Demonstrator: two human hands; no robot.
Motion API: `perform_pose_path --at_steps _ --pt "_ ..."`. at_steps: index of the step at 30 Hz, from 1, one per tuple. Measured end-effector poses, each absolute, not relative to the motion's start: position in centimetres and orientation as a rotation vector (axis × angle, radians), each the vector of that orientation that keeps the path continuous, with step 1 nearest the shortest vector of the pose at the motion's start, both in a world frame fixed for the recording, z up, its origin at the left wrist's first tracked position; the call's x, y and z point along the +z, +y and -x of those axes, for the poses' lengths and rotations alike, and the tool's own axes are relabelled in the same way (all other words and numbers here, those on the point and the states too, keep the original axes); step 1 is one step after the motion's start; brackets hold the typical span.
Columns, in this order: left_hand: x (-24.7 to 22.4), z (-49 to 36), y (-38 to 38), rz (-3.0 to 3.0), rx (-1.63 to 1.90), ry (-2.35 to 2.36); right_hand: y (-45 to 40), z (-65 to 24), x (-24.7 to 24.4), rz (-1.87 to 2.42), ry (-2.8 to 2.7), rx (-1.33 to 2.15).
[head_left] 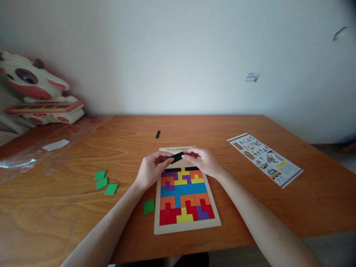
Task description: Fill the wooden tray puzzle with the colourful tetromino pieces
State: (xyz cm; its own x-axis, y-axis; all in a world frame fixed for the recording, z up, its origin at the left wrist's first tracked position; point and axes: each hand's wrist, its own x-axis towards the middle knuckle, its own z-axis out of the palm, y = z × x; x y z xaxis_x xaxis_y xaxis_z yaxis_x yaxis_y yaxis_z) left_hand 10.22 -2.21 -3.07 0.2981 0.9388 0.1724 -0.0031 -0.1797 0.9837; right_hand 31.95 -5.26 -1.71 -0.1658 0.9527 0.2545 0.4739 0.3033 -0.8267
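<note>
Wooden table [69,211] against pale wall [167,55]. Left hand [150,167] and right hand [205,161] both pinch black piece [177,157] over multicoloured puzzle board [191,226].

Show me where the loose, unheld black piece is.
In the head view, the black piece lies left of centre on the table, beyond the far left corner of the puzzle board.

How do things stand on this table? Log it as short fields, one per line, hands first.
left hand: holds a black bar by its left end
right hand: holds its right end
wooden puzzle board: under the hands, partly filled
green tiles: four, left of the board
black strip: loose, beyond the board
printed pattern sheet: right of the board
toy cow keyboard: far left
</note>
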Motion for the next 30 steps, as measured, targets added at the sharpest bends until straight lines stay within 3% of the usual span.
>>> perform_pose_path --at_steps 6,12,30 --pt "-3.7 -10.1 -2.1 -1.557 1.090 0.929 -5.0 -32.8 -1.7 1.223 -1.728 0.934" --pt "-3.3 -9.3 -1.3 -1.630 1.122 1.058 -5.0 -35.2 -0.9 1.383 -1.841 0.890" --pt "-3.1 -7.5 -0.5 -2.037 0.821 1.249 -5.1 -36.7 -0.9 1.499 -2.035 0.990"
